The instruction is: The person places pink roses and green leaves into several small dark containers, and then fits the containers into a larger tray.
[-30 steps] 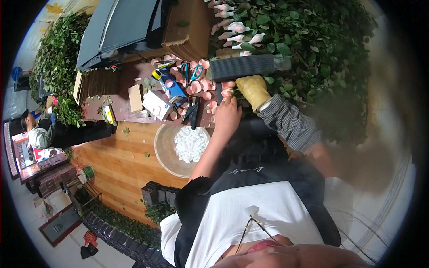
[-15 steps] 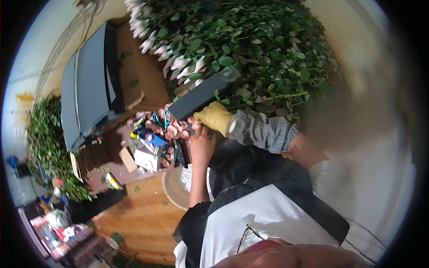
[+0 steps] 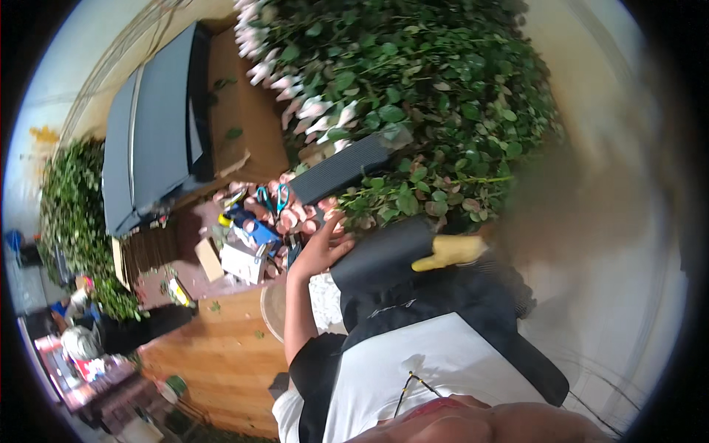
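Observation:
My right hand, in a yellow glove, is at the right edge of a smooth dark grey sheet, its thumb against the edge and its other fingers partly hidden. The sheet lies curved in front of my black apron. Bare, with fingers apart, my left hand is beside the sheet's left end. Just past its fingertips are loose pink petals and a dark ribbed board. Pale pink roses with leafy green stems are heaped beyond.
Teal-handled scissors, a blue item and a white box lie among the petals. At left stands a large cardboard box with a grey-blue side. A round tub holding white material is below my left forearm.
My gloved right hand has moved right and toward me, away from the ribbed board. The dark sheet now shows in front of my apron. My left hand's fingers have spread.

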The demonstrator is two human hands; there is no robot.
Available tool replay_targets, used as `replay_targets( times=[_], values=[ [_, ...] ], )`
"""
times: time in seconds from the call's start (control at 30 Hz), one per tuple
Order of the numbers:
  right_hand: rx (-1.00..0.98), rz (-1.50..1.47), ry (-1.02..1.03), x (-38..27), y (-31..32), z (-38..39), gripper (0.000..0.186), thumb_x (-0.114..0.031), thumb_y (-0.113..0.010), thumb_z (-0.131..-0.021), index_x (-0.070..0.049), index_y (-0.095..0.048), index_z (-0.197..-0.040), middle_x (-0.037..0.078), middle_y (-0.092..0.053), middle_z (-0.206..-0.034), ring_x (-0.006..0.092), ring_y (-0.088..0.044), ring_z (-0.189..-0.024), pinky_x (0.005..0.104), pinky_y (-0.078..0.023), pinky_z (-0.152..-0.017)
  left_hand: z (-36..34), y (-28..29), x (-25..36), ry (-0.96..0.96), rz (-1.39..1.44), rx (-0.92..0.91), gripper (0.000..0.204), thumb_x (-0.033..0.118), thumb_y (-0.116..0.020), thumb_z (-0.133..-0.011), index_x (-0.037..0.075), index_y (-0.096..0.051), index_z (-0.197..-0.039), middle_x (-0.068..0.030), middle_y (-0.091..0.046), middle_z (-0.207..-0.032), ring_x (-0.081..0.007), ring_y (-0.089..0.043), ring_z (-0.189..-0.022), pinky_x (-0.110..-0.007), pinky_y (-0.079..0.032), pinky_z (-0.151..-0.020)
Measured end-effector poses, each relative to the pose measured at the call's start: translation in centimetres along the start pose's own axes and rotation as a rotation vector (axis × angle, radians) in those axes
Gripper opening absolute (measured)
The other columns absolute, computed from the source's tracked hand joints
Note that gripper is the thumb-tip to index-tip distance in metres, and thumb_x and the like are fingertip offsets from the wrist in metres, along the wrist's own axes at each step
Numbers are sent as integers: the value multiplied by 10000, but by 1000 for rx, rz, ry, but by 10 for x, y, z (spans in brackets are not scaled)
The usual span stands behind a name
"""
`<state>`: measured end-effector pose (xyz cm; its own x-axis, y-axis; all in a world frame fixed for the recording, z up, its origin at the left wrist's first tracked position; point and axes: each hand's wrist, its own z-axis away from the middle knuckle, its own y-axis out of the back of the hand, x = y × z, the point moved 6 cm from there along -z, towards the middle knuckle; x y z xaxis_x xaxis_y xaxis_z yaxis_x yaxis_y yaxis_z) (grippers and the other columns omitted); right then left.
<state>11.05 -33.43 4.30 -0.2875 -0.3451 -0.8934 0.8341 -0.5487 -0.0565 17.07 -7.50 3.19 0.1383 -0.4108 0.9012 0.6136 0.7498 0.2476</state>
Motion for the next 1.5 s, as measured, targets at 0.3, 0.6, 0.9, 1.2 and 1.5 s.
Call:
replay_targets(
  times=[0.3, 0.6, 0.9, 1.2, 1.5],
  values=[
    [-11, 625, 424, -157, 13, -91, 652, -207, -717, -845, -28, -458, -1416, 172, -546, -1369, 329, -507, -1285, 403, -408, -1076, 30, 27, -100, -66, 1012, 90, 655, 425, -493, -1025, 45, -288, -1519, -160, -385, -1526, -275, -456, -1339, -405, -395, -1074],
    [234, 1297, 384, -122, 10, -154, 661, -181, -807, -719, -59, -541, -1312, 118, -621, -1158, 296, -614, -1021, 384, -507, -874, 246, 227, -125, 86, -79, 1446, 278, 166, -608, -981, -29, -640, -1177, -95, -719, -1009, -145, -650, -870, -288, -520, -776],
    [273, 1278, 277, -113, 7, -162, 669, -101, -786, -691, -39, -539, -1310, 150, -591, -1215, 335, -580, -1105, 413, -477, -951, 223, 281, -292, 875, -697, 1246, 565, 434, -783, -755, 30, -635, -1122, -251, -678, -979, -432, -658, -927, -506, -528, -849],
    [315, 1265, 261, -110, 7, -156, 636, -131, -760, -751, -63, -523, -1337, 106, -576, -1265, 282, -562, -1157, 398, -449, -999, 237, 276, -276, 766, -443, 1398, 758, 381, -880, -661, -8, -532, -1211, -256, -669, -1066, -393, -663, -997, -454, -539, -839],
    [366, 1334, 392, -104, 7, -150, 601, -99, -722, -709, -23, -560, -1283, 159, -584, -1239, 321, -564, -1128, 413, -453, -985, 121, 111, -45, 66, 429, 337, 1110, 257, -835, -739, 2, -115, -1544, -147, -558, -1209, -192, -592, -1030, -312, -564, -752]
  ],
)
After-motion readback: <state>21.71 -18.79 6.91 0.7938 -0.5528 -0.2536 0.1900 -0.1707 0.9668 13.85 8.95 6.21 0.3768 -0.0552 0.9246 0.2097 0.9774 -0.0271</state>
